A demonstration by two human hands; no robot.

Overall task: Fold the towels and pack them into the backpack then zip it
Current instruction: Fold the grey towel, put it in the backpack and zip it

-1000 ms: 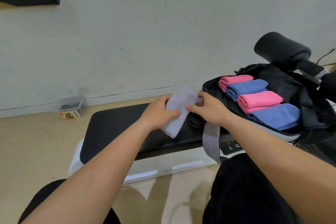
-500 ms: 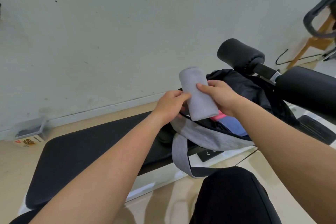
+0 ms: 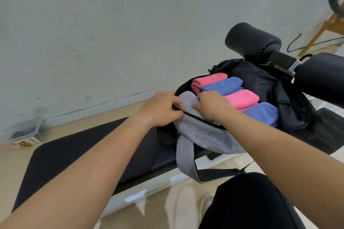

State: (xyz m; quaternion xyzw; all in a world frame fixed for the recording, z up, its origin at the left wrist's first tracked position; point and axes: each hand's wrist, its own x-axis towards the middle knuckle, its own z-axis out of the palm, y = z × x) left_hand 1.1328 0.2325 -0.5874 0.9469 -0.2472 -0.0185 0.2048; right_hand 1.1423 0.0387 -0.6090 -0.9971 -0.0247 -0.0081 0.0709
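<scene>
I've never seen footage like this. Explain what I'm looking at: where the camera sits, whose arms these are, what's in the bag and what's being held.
There is no machine here. The single picture comes from a camera worn on a person's head, looking down at their own bare arms. An open backpack lies on a black padded bench. Inside it, side by side, are a pink towel, a blue towel, a second pink towel and a second blue towel, all folded. The left hand grips the backpack's near rim. The right hand holds a grey towel at the opening, beside the others. The zip is not yet closed.
</scene>
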